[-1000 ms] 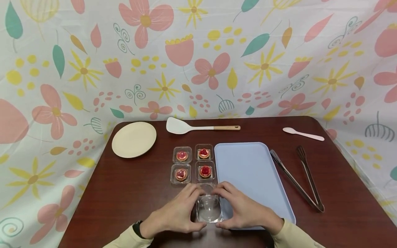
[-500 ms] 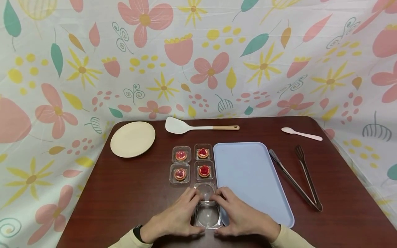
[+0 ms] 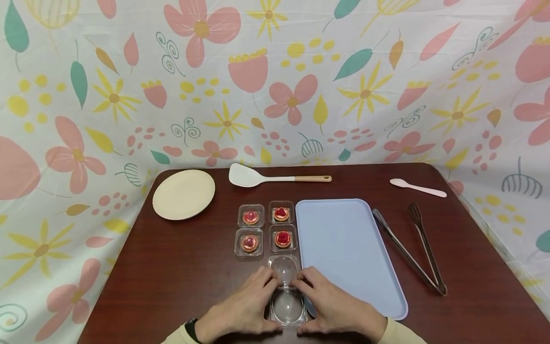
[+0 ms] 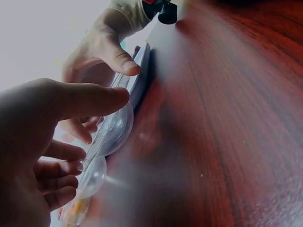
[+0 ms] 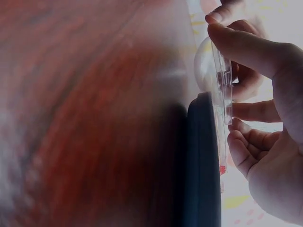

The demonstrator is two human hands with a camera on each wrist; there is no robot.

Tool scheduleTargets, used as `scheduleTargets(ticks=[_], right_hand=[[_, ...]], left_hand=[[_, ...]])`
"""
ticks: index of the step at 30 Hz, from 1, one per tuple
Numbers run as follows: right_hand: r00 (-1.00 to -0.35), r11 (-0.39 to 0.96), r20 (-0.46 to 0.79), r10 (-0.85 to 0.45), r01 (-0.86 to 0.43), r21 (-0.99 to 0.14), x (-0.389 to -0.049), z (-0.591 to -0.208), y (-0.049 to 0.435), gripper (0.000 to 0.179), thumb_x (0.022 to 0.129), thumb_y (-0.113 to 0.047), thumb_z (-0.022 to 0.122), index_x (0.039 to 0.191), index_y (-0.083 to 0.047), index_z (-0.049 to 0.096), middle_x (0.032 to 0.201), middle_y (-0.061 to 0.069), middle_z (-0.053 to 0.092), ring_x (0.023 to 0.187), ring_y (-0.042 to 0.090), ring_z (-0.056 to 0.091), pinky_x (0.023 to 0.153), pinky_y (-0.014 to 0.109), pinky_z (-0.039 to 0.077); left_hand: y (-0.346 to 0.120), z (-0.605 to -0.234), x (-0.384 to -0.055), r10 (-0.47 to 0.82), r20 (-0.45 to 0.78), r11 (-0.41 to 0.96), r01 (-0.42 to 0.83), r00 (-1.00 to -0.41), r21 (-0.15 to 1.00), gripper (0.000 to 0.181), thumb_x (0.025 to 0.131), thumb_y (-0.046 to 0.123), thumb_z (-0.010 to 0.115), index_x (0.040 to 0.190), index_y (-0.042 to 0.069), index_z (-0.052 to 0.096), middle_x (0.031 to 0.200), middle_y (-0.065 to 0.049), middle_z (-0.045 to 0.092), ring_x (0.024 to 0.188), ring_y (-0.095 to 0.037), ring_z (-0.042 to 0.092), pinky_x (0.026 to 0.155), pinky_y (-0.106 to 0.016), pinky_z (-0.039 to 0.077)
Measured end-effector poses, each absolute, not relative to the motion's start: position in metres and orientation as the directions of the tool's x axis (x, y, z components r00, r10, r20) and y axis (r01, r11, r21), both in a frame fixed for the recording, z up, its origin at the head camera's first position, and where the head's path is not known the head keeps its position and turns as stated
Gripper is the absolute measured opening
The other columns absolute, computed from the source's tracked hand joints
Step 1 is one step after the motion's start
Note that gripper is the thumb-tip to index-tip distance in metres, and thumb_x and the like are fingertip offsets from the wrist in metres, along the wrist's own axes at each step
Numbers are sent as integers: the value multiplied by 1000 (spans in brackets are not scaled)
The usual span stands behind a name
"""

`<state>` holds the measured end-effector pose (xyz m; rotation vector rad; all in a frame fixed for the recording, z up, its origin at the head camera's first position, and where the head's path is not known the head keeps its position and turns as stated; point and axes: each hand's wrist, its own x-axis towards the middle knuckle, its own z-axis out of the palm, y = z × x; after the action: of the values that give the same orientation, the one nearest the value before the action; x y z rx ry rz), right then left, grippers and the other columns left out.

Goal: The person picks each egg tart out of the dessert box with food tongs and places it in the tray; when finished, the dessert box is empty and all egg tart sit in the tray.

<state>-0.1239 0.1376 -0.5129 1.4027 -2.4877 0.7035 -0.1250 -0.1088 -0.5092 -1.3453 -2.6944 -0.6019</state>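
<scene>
A clear plastic clamshell container [image 3: 287,308] lies opened between the two hands, its two domed halves one behind the other. The left hand [image 3: 249,303] grips its left side, thumb at the near corner and fingers near the middle seam. On the opposite side, the right hand [image 3: 335,306] holds it the same way. Seen from the left wrist, one dome [image 4: 118,130] bulges down toward the tabletop under the thumb. Just beyond the far half sit several small clear containers, each with a red-topped tart [image 3: 283,239] inside.
A light blue tray [image 3: 343,248] lies right beside the container, under the right hand's edge. Metal tongs [image 3: 408,253] and a pale pink spoon [image 3: 418,187] are at the right. A cream plate [image 3: 184,195] and a white spatula [image 3: 275,178] lie at the back of the dark table [image 3: 172,267].
Both hands have slid toward the person with the clear container. Its far half, partly covered by the fingers before, now shows more fully.
</scene>
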Motion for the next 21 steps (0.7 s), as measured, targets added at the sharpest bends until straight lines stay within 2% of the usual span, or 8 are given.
scheduleTargets(ticks=[6, 21], right_hand=[[-540, 454, 361, -760, -839, -299, -124, -514, 138, 90, 66, -60, 82, 132, -6, 54, 119, 2, 48, 105, 10, 45, 84, 22, 47], [-548, 483, 334, -767, -836, -262, -123, -515, 137, 88, 65, -63, 81, 129, -8, 55, 120, 1, 49, 107, 10, 45, 87, 26, 48]], left_hand=[[-109, -512, -125, 753, 255, 545, 792, -606, 274, 82, 58, 55, 87, 122, 12, 57, 112, 5, 46, 100, -9, 42, 87, -27, 43], [-109, -515, -122, 748, 240, 567, 784, -619, 255, 87, 59, 61, 85, 125, 12, 56, 114, 4, 47, 101, -10, 42, 84, -25, 41]])
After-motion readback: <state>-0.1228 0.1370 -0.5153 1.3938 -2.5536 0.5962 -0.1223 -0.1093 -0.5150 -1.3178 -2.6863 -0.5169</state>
